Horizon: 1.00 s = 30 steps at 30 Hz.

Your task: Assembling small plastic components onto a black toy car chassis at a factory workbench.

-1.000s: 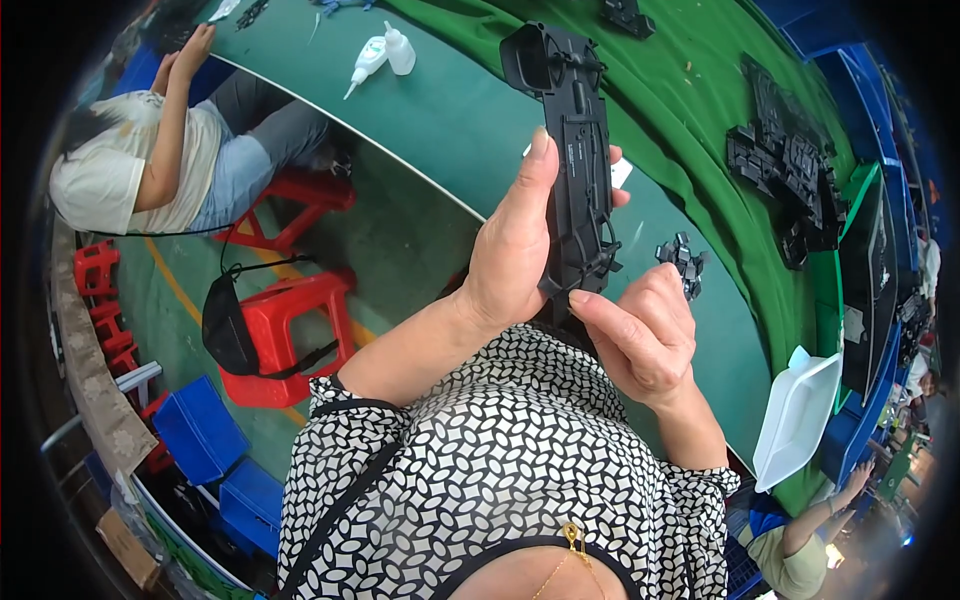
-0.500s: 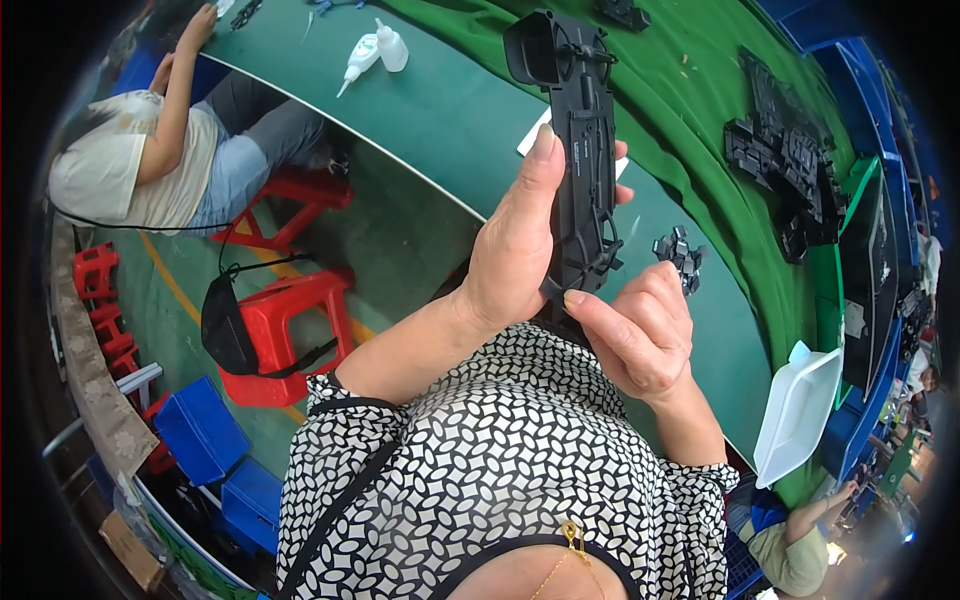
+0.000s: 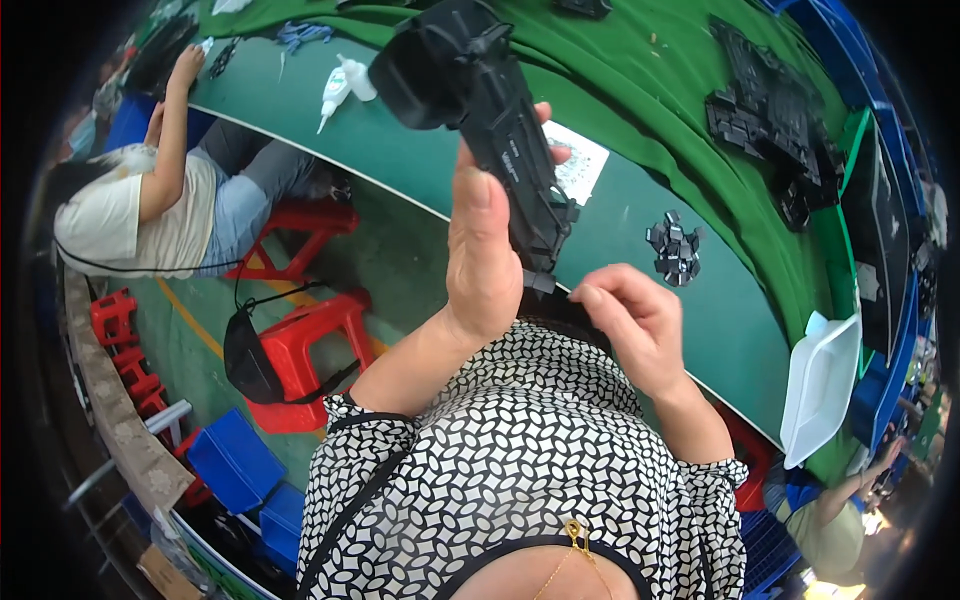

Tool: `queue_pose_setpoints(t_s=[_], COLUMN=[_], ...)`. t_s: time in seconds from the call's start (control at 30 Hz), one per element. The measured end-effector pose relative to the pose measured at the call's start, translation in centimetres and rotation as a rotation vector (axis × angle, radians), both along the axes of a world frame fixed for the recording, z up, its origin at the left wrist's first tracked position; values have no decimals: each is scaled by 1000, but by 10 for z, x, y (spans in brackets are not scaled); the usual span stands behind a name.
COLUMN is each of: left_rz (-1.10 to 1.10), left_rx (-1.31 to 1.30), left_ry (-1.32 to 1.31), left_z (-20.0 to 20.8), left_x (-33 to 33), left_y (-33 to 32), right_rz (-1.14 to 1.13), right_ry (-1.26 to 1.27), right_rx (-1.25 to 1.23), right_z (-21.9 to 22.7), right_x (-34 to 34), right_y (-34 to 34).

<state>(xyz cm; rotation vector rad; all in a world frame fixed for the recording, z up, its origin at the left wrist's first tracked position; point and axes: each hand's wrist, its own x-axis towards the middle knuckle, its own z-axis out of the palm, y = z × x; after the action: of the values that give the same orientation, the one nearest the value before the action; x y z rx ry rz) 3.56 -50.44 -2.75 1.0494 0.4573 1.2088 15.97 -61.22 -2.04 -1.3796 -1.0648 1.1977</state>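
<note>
My left hand [image 3: 484, 262] is wrapped round a long black plastic housing [image 3: 512, 150], tilted with its upper end to the left. A wide, box-like hood forms that upper end. At its lower end, close to my body, a small dark grey tab [image 3: 539, 282] sticks out. My right hand [image 3: 636, 325] is just right of this end, apart from it, with fingers curled and thumb and forefinger tips together. Whatever may be between them is too small to see. On the green table beyond it lies a pile of small black pieces [image 3: 676, 250].
A white printed sheet [image 3: 577, 165] lies behind the housing. White squeeze bottles [image 3: 345, 88] stand far left. Black plastic parts [image 3: 770, 110] are heaped on green cloth [image 3: 650, 70], near a white tray [image 3: 822, 390]. A co-worker [image 3: 150, 205] sits left, near a red stool [image 3: 310, 350].
My left hand has tilted the housing's upper end to the left and brought it higher. My right thumb and fingers have come away from its lower end.
</note>
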Motion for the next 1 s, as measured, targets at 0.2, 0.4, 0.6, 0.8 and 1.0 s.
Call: queue_pose_setpoints(t_s=[0.2, 0.4, 0.6, 0.8, 1.0], left_rz=[13, 17, 73, 72, 79], left_rx=[86, 80, 71, 45, 54], left_ry=[66, 65, 69, 73, 67], left_z=[-3, -3, -4, -3, -3], left_x=[3, 6, 10, 11, 12], left_y=[-6, -10, -12, -13, -12], right_rz=[89, 87, 65, 57, 66], right_ry=[279, 418, 435, 420, 426], right_rx=[-160, -209, -204, -213, -222], right_z=[-4, -12, -13, -12, -13], right_x=[-4, -5, -7, -8, -8], right_y=[7, 9, 8, 9, 9])
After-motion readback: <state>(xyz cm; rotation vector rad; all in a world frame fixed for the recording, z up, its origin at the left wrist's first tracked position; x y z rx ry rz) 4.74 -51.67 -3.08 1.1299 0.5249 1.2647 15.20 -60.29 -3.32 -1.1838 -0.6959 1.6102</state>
